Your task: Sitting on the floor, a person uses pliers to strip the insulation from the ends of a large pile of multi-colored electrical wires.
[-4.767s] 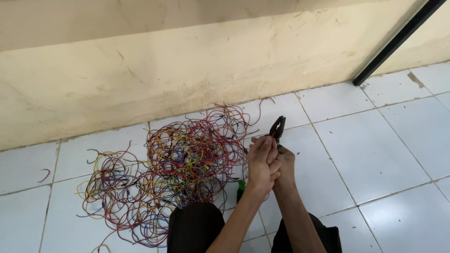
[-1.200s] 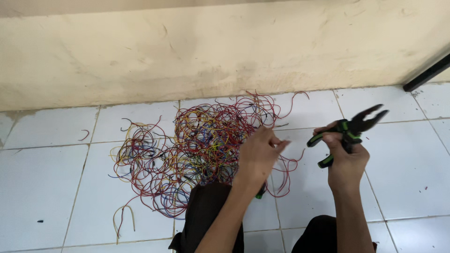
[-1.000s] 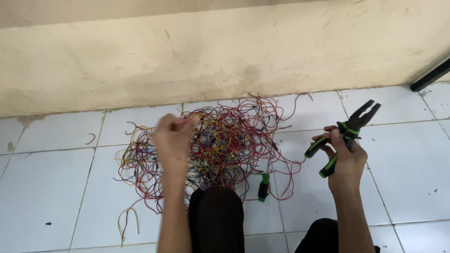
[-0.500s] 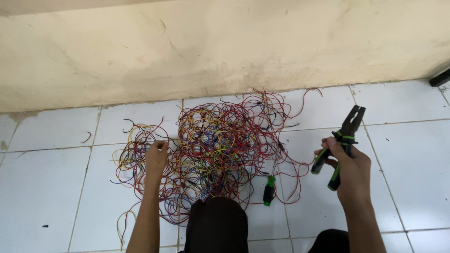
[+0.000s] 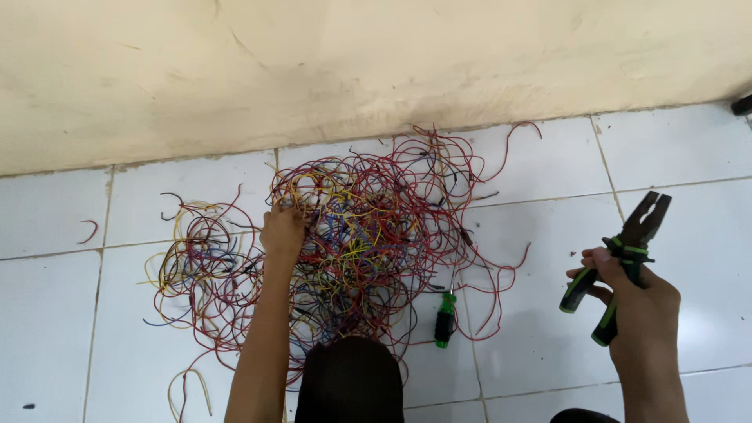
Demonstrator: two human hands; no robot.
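A big tangle of thin red, yellow, blue and black wires (image 5: 368, 235) lies on the white floor tiles against the wall. My left hand (image 5: 282, 233) reaches into the left part of the tangle, fingers curled among the strands. My right hand (image 5: 630, 294) is off to the right, above bare tile, gripping green-and-black pliers (image 5: 623, 262) with the jaws open and pointing up and away. A green-handled screwdriver (image 5: 445, 317) lies on the floor at the near edge of the wires.
A cream wall (image 5: 352, 70) rises just behind the wires. My dark-clothed knee (image 5: 348, 384) is at the bottom centre. A short red wire scrap (image 5: 90, 231) lies on the tile at far left. A dark object (image 5: 742, 105) shows at the right edge.
My left hand has left the pliers and moved left and forward into the wire tangle. My right hand keeps the pliers, shifted slightly right and lower.
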